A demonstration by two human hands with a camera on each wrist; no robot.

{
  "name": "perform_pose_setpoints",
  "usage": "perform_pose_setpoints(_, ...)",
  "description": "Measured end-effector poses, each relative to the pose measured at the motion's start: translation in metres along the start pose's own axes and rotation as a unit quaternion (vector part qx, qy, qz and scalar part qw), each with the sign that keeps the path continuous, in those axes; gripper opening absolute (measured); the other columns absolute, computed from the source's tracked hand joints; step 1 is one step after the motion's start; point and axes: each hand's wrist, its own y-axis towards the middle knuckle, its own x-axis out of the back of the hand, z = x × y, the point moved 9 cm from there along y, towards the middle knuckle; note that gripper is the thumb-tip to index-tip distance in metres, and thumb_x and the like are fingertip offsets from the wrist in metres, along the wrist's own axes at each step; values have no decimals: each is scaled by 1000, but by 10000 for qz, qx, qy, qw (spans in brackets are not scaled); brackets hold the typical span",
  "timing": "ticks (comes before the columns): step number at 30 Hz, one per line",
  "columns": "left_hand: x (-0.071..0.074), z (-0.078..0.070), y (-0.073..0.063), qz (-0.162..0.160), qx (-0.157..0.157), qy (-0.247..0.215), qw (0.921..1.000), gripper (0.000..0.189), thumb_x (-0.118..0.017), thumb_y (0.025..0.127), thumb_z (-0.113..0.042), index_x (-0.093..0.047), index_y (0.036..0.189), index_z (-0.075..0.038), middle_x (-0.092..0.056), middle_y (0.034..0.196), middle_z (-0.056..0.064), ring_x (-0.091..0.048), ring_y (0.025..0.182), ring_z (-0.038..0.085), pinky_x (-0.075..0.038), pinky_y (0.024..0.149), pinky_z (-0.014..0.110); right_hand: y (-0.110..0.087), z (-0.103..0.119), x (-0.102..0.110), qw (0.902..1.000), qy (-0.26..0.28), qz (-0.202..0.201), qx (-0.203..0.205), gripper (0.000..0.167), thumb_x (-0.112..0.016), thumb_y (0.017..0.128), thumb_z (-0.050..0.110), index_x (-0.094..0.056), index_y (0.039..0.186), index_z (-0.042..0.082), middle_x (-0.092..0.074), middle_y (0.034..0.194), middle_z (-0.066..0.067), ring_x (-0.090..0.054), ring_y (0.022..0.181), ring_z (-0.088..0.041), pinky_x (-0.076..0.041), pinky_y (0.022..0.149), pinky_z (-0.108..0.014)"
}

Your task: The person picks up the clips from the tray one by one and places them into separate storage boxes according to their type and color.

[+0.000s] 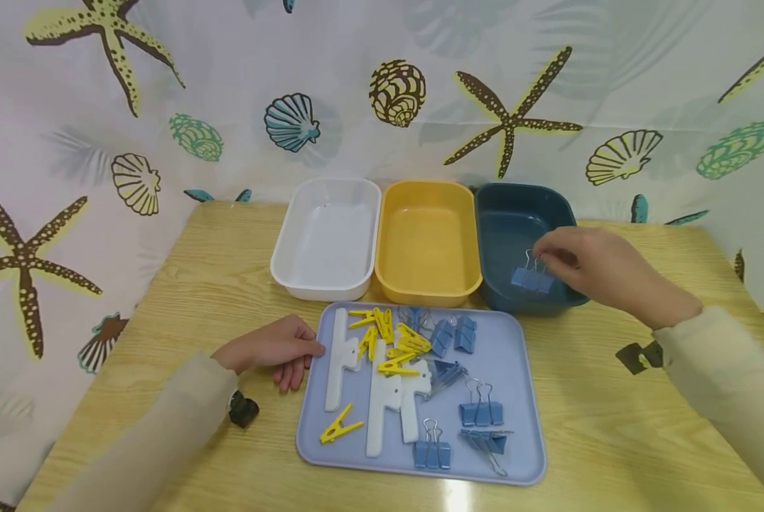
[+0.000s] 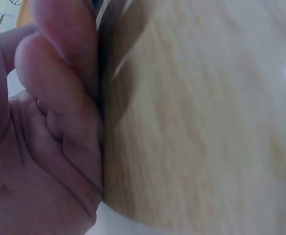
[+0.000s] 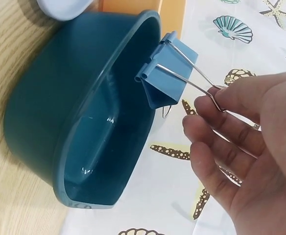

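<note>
My right hand [image 1: 602, 267] pinches a blue binder clip [image 1: 531, 279] by its wire handle, over the dark teal bin [image 1: 531, 306]. In the right wrist view, thumb and index finger grip the silver loop while the clip's blue body [image 3: 175, 73] hangs at the bin's opening. My left hand [image 1: 273, 348] rests on the table at the left edge of the lavender tray [image 1: 509, 355], its thumb at the rim. On this tray lie several yellow clothespins [image 1: 340, 427], white bag clips [image 1: 377, 419] and more blue binder clips [image 1: 481, 414].
A white bin [image 1: 327, 242] and a yellow bin [image 1: 428, 242] stand left of the teal one in a row behind the tray. The wooden table [image 1: 612, 398] meets a curtain [image 1: 241, 57] printed with shells and starfish.
</note>
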Motion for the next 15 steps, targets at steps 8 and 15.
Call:
perform_pose_setpoints(8, 2, -8, 2, 79, -114, -20, 9999, 37, -53, 96, -23, -58, 69, 0, -66, 55, 10, -60, 40, 15, -45, 38, 22, -8, -12, 4, 9994, 97, 25, -317, 15, -65, 86, 1, -71, 98, 7, -70, 88, -4, -54, 69, -10, -48, 63, -32)
perform_pose_setpoints(15, -6, -2, 2, 189, -46, -84, 9998, 37, -52, 97, -23, -59, 69, 0, -66, 54, 10, -61, 40, 16, -46, 38, 23, -7, -18, -2, 9987, 165, -53, -481, 13, -64, 87, 1, -71, 97, 7, -70, 87, -4, -54, 70, -11, -50, 65, -35)
